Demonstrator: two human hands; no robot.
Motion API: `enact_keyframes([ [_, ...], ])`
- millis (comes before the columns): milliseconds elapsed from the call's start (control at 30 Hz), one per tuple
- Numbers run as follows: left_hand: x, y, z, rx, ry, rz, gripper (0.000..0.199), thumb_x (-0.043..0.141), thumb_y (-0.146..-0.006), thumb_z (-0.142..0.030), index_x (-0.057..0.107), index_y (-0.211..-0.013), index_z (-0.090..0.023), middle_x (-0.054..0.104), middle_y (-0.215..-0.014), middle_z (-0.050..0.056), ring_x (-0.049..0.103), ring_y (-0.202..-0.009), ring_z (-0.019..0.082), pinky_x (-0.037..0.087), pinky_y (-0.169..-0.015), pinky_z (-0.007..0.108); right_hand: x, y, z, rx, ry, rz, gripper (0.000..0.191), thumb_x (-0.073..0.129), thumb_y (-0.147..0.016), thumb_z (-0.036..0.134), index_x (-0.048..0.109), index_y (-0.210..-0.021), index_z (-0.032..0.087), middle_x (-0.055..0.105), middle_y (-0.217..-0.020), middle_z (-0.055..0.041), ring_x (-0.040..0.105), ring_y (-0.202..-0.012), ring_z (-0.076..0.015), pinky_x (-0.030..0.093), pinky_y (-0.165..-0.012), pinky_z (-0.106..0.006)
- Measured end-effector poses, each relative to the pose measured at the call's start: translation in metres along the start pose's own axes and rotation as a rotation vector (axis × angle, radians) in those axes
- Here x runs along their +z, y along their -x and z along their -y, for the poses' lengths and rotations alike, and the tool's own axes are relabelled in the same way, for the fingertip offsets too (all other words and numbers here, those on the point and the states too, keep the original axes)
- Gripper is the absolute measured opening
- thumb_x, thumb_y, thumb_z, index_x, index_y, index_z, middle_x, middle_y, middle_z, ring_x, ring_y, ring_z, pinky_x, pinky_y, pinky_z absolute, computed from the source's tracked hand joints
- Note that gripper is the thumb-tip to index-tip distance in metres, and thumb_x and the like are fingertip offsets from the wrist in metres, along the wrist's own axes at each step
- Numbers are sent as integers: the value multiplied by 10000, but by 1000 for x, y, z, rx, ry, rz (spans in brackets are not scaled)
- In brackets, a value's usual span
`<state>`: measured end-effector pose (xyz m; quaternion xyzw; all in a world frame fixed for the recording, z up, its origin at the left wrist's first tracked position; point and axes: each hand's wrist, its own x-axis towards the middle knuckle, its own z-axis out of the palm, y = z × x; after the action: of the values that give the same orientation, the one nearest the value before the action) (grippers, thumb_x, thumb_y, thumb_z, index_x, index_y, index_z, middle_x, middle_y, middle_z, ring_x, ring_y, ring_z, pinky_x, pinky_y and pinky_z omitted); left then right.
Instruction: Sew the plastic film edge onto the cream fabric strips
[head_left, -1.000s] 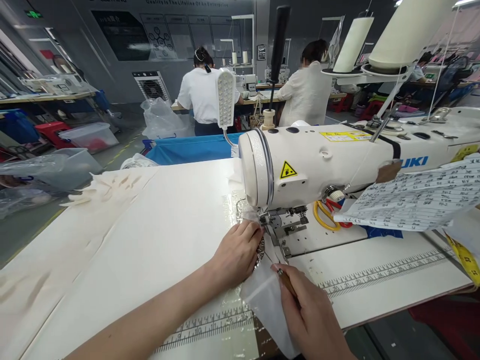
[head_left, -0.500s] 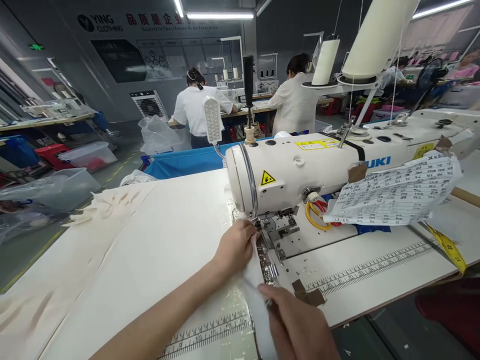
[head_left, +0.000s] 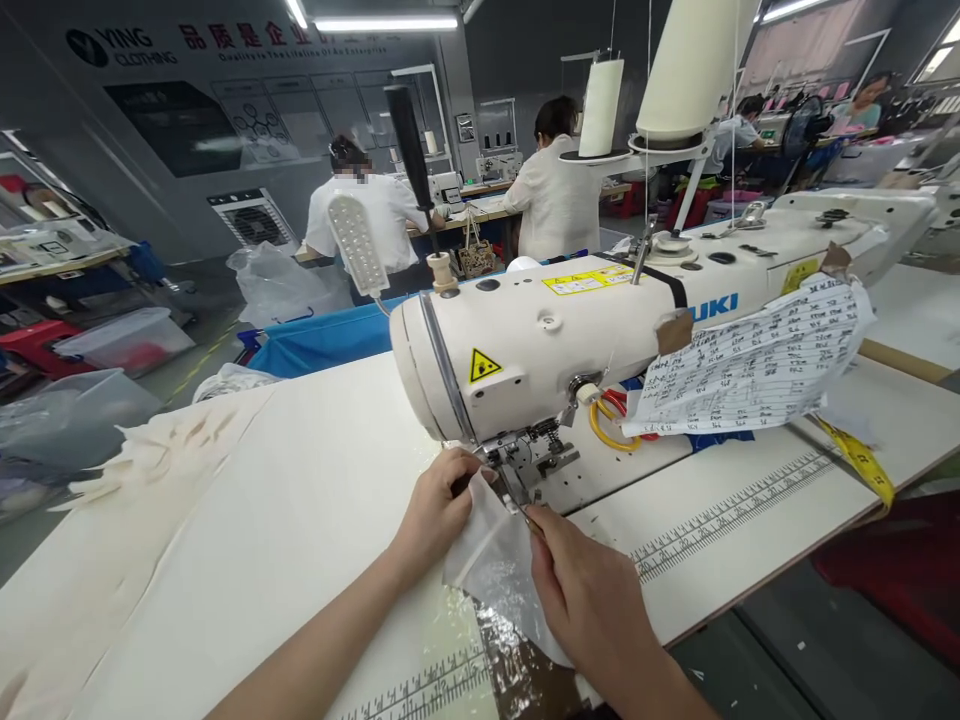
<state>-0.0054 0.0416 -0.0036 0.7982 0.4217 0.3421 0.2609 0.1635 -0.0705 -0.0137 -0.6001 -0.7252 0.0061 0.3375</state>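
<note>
A white sewing machine (head_left: pixel 517 330) stands in front of me, its needle area just beyond my hands. My left hand (head_left: pixel 439 505) is closed at the machine's foot, pinching the upper edge of a thin white fabric piece (head_left: pixel 491 545). The fabric hangs toward me over the shiny taped strip of the tabletop. In the closed fingers of my right hand (head_left: pixel 589 590) is a slim metal tool (head_left: pixel 519 500), its tip pointing at the fabric edge beside the needle area. Its exact kind is hard to make out, as my fingers cover most of it.
Cream fabric pieces (head_left: pixel 165 470) lie along the table's left side. A handwritten paper sheet (head_left: pixel 750 365) hangs from the machine. Yellow-handled scissors (head_left: pixel 606 428) and a yellow tape measure (head_left: pixel 859 460) are to the right. Thread cones (head_left: pixel 686 70) stand above. Two people sit at machines beyond.
My right hand has moved forward, bringing the tool up to the fabric near the needle area. The fabric has spread out between my hands. The view has shifted to the right.
</note>
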Motion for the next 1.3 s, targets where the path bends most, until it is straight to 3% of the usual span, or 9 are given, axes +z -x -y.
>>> enact_keyframes([
  [433,1,1,3,-40,32,6,165,520,-879,-238,663,-805,-202,660,-904,32,620,-854,183,485,-736,302,-2,-1,-1,1,-50,6,291,369,-976,175,598,-1155,147,743,-872,-32,669,-581,-160,408,-488,-275],
  [1067,2,1,4,-32,38,11,146,524,-858,-222,664,-820,-205,658,-896,31,617,-859,187,479,-748,315,0,1,-1,-2,-31,6,270,374,-975,164,581,-1148,156,736,-869,-29,694,-643,-167,424,-502,-270],
  [1300,1,2,7,19,1,39,157,488,-850,-190,644,-852,-199,645,-930,47,602,-875,199,483,-768,338,2,-1,-1,-18,4,12,300,367,-980,162,570,-1198,131,740,-940,-67,710,-701,-191,458,-528,-279],
])
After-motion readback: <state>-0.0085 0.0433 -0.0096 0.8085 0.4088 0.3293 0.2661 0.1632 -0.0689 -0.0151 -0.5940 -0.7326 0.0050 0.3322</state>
